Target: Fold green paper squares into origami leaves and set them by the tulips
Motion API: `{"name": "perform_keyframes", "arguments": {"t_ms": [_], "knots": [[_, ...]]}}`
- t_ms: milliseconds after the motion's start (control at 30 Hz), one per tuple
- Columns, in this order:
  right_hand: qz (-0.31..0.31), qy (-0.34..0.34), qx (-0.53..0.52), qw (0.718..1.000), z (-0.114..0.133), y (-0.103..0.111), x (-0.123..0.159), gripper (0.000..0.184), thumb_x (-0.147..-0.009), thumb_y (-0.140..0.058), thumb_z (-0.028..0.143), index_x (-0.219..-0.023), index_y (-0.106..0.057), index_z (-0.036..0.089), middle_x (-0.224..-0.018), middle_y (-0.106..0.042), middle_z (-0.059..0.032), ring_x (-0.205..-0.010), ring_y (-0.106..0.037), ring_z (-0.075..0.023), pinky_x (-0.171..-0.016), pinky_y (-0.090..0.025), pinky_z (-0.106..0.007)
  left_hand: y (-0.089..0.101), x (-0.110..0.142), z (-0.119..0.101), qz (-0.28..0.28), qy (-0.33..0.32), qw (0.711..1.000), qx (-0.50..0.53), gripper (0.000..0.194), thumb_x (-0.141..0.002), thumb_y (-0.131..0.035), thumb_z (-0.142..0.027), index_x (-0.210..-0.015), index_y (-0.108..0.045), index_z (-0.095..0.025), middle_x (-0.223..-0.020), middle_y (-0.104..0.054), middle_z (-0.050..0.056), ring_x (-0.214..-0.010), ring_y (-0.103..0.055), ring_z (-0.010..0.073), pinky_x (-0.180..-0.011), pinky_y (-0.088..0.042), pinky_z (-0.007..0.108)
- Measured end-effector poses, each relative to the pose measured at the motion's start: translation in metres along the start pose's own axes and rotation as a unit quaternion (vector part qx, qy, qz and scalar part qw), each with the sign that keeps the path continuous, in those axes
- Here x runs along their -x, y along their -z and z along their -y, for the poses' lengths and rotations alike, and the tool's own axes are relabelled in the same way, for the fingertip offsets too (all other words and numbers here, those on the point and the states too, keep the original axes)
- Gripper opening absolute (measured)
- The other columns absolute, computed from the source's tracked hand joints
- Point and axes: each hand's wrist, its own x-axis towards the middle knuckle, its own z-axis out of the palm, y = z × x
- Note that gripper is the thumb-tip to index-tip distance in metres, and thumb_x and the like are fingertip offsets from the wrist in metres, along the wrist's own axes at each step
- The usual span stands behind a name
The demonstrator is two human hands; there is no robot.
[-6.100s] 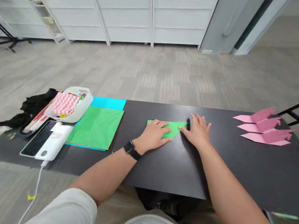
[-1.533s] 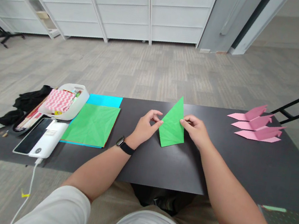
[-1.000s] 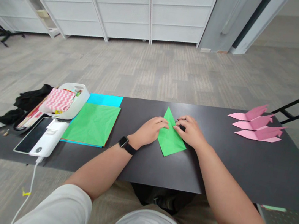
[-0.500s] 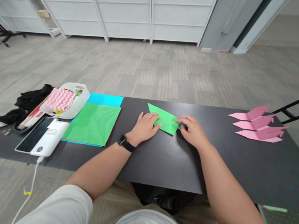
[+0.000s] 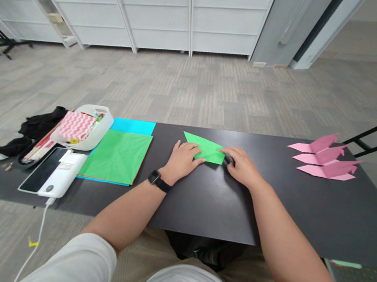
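Note:
A folded piece of green origami paper point(image 5: 211, 151) lies in the middle of the dark table, its pointed end to the far left. My left hand point(image 5: 184, 158) rests on its left part with fingers stretched out and flat, the thumb along the near edge. At the right end, my right hand point(image 5: 240, 165) has curled fingers on the paper's corner. A dark gap shows between its index finger and thumb. Below the paper's near right edge is a small shadow, so that edge seems slightly raised. The undersides of the right fingers are hidden.
Left on the table point(image 5: 195, 205) are a stack of green sheets point(image 5: 118, 155), a blue sheet point(image 5: 135, 125), a white basket point(image 5: 103, 128), a phone point(image 5: 45, 169) and a white cabled device point(image 5: 65, 173). Three pink paper cranes point(image 5: 327, 158) stand at the right.
The paper's near right corner has moved up and away from me, so the near edge sits higher. My right thumb has shifted slightly away from the paper. My left hand stays almost still.

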Motion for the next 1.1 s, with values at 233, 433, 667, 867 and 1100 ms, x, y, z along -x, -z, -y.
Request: {"name": "perform_keyframes", "arguments": {"t_ms": [233, 433, 667, 867, 1100], "knots": [[-0.016, -0.007, -0.008, 1.0, 0.008, 0.002, -0.003, 0.03, -0.091, -0.066, 0.023, -0.119, -0.074, 0.029, -0.126, -0.074, -0.0085, -0.122, -0.066, -0.0298, -0.112, -0.049, -0.053, 0.003, 0.0, -0.003, -0.001, -0.015, 1.0, -0.006, 0.023, -0.105, -0.064, -0.043, -0.115, -0.079, -0.028, -0.135, -0.073, 0.007, -0.126, -0.063, 0.0294, -0.125, -0.031, 0.064], [-0.024, -0.013, -0.022, 0.999, 0.012, 0.01, -0.005, 0.017, -0.096, -0.059, 0.026, -0.101, -0.075, 0.028, -0.108, -0.076, -0.0076, -0.106, -0.068, -0.0281, -0.101, -0.052, -0.048, 0.005, 0.001, -0.007, 0.021, -0.101, 0.994, 0.018, 0.027, -0.106, -0.062, -0.042, -0.104, -0.084, -0.027, -0.122, -0.075, 0.007, -0.115, -0.065, 0.0253, -0.115, -0.045, 0.051], [-0.016, -0.021, -0.034, 0.999, 0.015, 0.013, -0.008, 0.015, -0.093, -0.06, 0.03, -0.094, -0.075, 0.028, -0.098, -0.076, -0.0063, -0.097, -0.068, -0.0272, -0.096, -0.052, -0.045, 0.007, 0.003, -0.013, 0.035, -0.155, 0.986, 0.05, 0.026, -0.104, -0.066, -0.041, -0.098, -0.086, -0.025, -0.126, -0.077, 0.008, -0.12, -0.068, 0.0249, -0.116, -0.048, 0.047], [-0.01, -0.016, -0.031, 0.999, 0.01, 0.012, -0.009, 0.019, -0.086, -0.058, 0.022, -0.093, -0.076, 0.026, -0.097, -0.078, -0.006, -0.095, -0.07, -0.027, -0.094, -0.053, -0.044, 0.007, 0.005, -0.015, 0.031, -0.136, 0.99, 0.031, 0.024, -0.097, -0.075, -0.05, -0.097, -0.086, -0.029, -0.129, -0.075, 0.007, -0.121, -0.065, 0.0289, -0.117, -0.046, 0.054], [-0.005, -0.019, -0.045, 0.999, 0.01, 0.007, -0.012, 0.021, -0.084, -0.057, 0.019, -0.092, -0.075, 0.026, -0.094, -0.076, -0.0045, -0.093, -0.07, -0.0251, -0.09, -0.054, -0.04, 0.006, 0.005, -0.013, 0.045, -0.13, 0.989, 0.054, 0.025, -0.094, -0.079, -0.051, -0.1, -0.085, -0.027, -0.128, -0.074, 0.007, -0.119, -0.066, 0.0273, -0.114, -0.05, 0.048]]}}
